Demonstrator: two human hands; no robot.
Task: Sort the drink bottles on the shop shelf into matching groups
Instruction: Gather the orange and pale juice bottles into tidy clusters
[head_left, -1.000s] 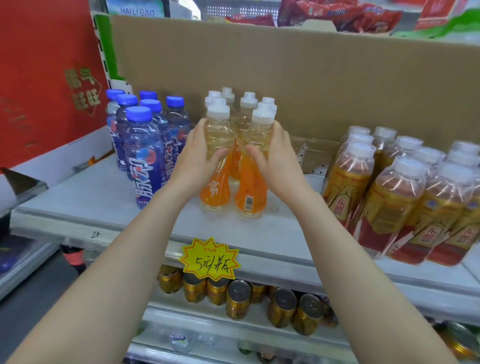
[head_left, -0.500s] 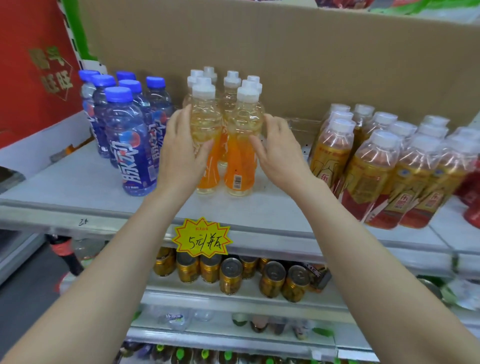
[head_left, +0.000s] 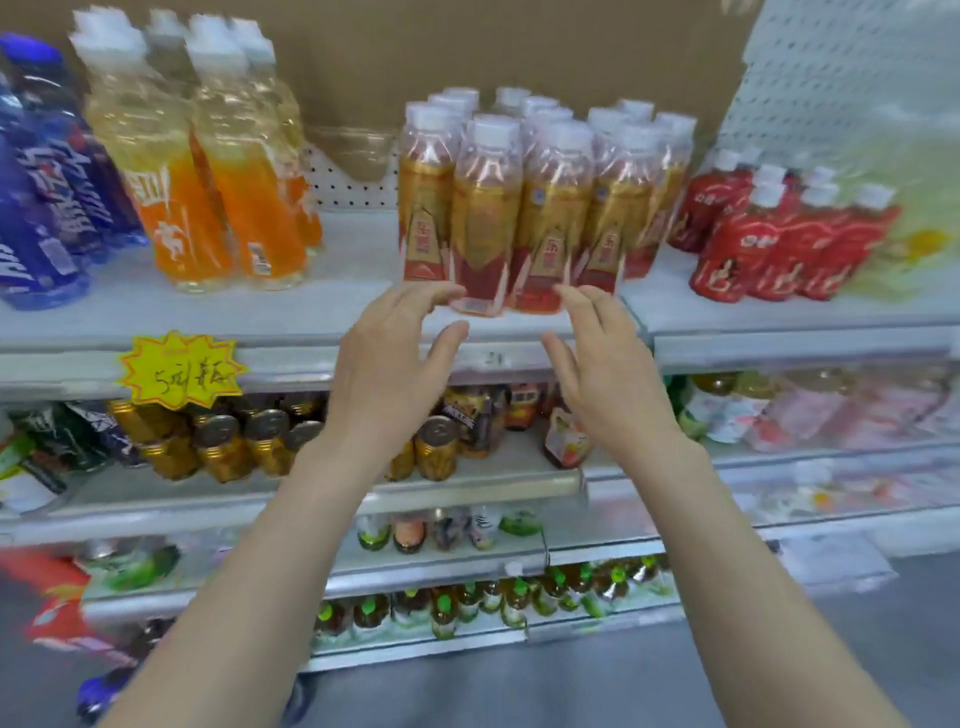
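The top shelf (head_left: 332, 312) carries four bottle groups: blue bottles (head_left: 41, 197) far left, orange-labelled bottles with white caps (head_left: 208, 187), a cluster of gold-and-red bottles (head_left: 540, 208) in the middle, and red bottles (head_left: 779, 244) to the right. My left hand (head_left: 395, 364) and my right hand (head_left: 597, 364) hover side by side just below and in front of the gold-and-red cluster. Both have loosely spread fingers and hold nothing. Their fingertips reach up to the bases of the front bottles; whether they touch is blurred.
A yellow star price tag (head_left: 179, 371) hangs on the shelf edge at left. Cans (head_left: 228, 441) and small bottles fill the lower shelves. Brown cardboard (head_left: 467, 47) backs the top shelf, and white pegboard (head_left: 831, 104) stands at right.
Both hands let go of the orange-labelled bottles and moved right, to in front of the gold-and-red cluster. The view swung right and down, bringing the red bottles into sight.
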